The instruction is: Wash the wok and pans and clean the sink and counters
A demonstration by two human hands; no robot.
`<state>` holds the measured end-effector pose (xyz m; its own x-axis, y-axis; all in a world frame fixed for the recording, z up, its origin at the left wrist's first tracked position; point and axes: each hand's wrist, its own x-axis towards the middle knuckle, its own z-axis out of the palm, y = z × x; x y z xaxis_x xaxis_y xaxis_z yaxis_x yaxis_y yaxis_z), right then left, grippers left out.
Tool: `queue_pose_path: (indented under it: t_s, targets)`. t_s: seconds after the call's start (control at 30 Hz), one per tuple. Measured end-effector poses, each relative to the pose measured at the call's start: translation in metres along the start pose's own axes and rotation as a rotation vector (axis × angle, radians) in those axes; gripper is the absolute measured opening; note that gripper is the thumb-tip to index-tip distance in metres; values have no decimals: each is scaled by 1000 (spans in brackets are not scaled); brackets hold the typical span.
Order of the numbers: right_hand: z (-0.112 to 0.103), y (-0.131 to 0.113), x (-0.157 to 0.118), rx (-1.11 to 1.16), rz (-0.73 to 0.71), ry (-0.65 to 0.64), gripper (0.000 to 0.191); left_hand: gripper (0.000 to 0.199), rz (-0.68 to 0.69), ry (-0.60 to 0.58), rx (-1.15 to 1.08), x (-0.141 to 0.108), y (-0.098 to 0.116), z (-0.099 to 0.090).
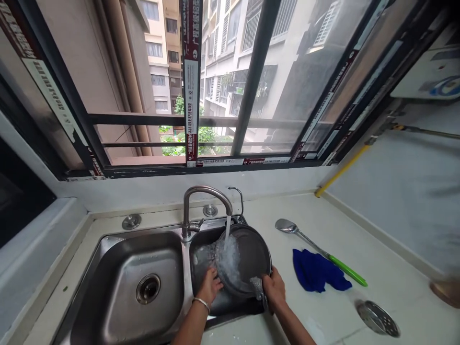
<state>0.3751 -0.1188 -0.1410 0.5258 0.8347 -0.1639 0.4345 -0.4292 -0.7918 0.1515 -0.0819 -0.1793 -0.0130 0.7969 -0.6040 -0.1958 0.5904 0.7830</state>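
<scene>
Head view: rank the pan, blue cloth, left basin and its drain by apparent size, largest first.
1. Left basin
2. Pan
3. Blue cloth
4. Drain

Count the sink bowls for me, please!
2: the left bowl, with its drain showing, and the right bowl, partly hidden by the pan. No others show.

pan: metal, seemingly smooth | sink: satin metal | rag: matt cloth
</scene>
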Motion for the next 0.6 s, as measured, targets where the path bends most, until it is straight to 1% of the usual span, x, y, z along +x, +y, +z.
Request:
queue_pose_path:
  t_s: [0.1, 0.17, 0.27, 0.33, 0.43, 0.5, 0.6]
  targets:
    - [-15, -3, -2, -111, -122, 38, 61, 48, 36, 38, -66, 7, 23, -7]
    - [-24, -7, -4, -175, -227, 79, 65, 42, 86, 54, -66, 10, 42, -17]
    - [-37, -16, -7, -200, -352, 164, 66, 32, 153, 71, -14, 12, 64, -34]
    - [-45, -21, -8, -190, -400, 221, 66, 29, 186, 98, 39, 12, 74, -43]
    - [-57, -26, -8, -189, -456, 292, 67, 30, 241, 163, 133, 11, 82, -51]
    - [-67, -29, -8, -198, -488, 336, 67, 32, 296, 207, 204, 11, 86, -53]
    - [-84, -34, -8, -217, -482, 403, 64, 37, 408, 249, 327, 13, 97, -53]
